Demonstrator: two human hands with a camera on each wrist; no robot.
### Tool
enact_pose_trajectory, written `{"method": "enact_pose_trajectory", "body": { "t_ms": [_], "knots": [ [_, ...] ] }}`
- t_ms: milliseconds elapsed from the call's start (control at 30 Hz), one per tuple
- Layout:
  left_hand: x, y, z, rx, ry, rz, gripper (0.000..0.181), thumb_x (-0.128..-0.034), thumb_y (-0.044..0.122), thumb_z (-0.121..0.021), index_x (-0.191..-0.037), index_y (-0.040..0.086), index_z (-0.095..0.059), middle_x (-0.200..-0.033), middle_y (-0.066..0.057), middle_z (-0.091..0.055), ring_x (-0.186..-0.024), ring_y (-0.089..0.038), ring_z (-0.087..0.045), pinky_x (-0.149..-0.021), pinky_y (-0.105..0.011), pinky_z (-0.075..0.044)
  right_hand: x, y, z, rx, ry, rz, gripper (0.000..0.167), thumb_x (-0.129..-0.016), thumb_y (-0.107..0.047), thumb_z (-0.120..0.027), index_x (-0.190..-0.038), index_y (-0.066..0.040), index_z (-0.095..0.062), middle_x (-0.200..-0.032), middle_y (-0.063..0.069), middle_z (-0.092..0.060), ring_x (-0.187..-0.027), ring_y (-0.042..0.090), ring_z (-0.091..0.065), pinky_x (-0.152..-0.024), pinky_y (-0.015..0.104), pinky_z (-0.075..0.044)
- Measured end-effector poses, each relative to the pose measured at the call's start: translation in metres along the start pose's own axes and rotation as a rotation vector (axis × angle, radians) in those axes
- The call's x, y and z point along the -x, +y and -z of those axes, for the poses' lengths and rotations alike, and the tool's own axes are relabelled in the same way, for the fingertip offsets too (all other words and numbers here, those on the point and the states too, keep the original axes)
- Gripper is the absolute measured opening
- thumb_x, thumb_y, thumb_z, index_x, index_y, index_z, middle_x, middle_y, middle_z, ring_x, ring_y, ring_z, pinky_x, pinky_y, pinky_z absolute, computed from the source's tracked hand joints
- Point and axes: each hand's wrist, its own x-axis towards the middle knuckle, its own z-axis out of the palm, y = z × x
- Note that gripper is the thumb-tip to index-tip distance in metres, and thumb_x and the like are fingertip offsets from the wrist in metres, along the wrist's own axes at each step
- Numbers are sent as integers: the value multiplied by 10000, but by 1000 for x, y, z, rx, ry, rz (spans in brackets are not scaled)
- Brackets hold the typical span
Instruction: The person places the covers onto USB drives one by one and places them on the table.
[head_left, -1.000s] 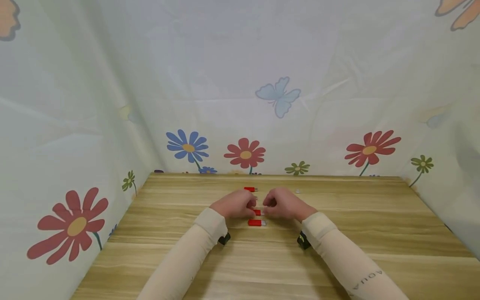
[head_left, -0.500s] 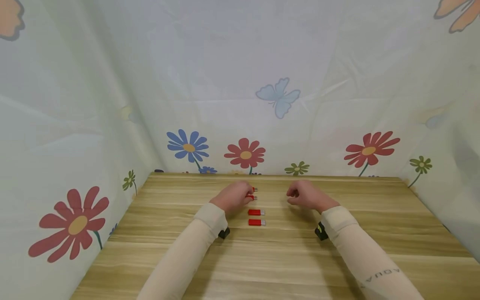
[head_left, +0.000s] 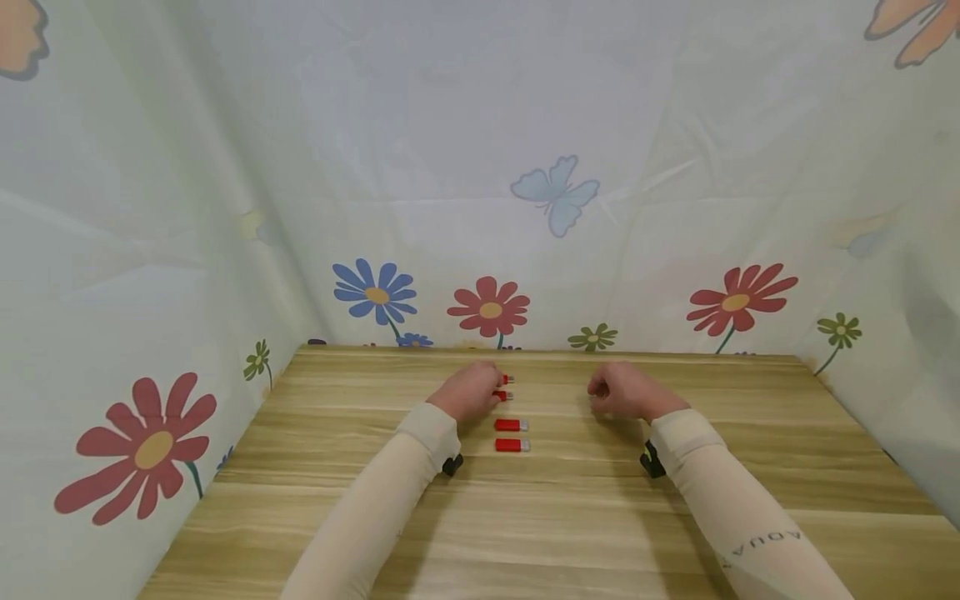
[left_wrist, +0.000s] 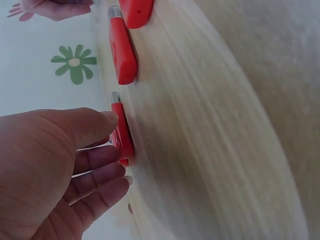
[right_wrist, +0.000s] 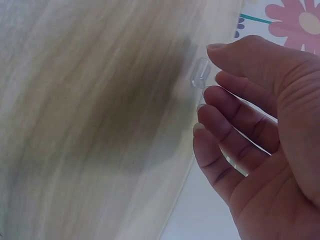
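My left hand (head_left: 469, 392) pinches a red USB stick (left_wrist: 123, 132) low at the table, thumb on its upper side. Its bare metal plug points right. Just behind it lies another red USB stick (head_left: 507, 379), partly hidden by that hand. Nearer me rest two more sticks, one red USB stick (head_left: 508, 425) behind another red USB stick (head_left: 509, 446), both plugs seemingly under clear caps. To the right, my right hand (head_left: 628, 392) hovers low, thumb and fingers apart. A small clear cap (right_wrist: 201, 74) is by its thumb tip; a second clear piece shows partly beside the fingers.
The wood-grain table (head_left: 555, 517) reaches back to a white curtain (head_left: 420, 150) printed with flowers and a butterfly. More curtain walls it in on the left and right. A dark strap device sits at each wrist.
My hands were close together over the sticks; the right has gone right, to where a clear cap lay. The left has shifted slightly back, uncovering the two front sticks.
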Motion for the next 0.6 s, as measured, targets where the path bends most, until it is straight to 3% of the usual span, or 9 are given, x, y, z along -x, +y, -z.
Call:
{"method": "enact_pose_trajectory", "body": {
  "t_ms": [133,300,600],
  "knots": [
    [-7,-3,-6,-28,-13,4,105,-961,222,-720,-933,123,-695,-897,1,-643,-797,-171,-557,-811,-279,-524,-1,2,-1,6,-24,15,42,-808,-8,-708,-808,-48,-696,-739,-5,-561,-675,117,-466,-649,296,-410],
    [-12,-2,-11,-41,-14,-7,104,-964,225,-714,-949,123,-718,-863,16,-646,-784,-162,-563,-797,-279,-525,-1,6,-6,36,-1,65,155,-804,6,-692,-697,-91,-636,-678,-48,-485,-631,93,-405,-614,274,-352],
    [-14,1,-9,-73,-4,-33,116,-971,201,-697,-899,113,-720,-843,9,-643,-768,-159,-551,-782,-286,-520,-2,8,-7,20,-15,21,157,-832,-11,-686,-714,-113,-671,-665,-58,-538,-607,96,-446,-590,275,-384]
  ]
}}
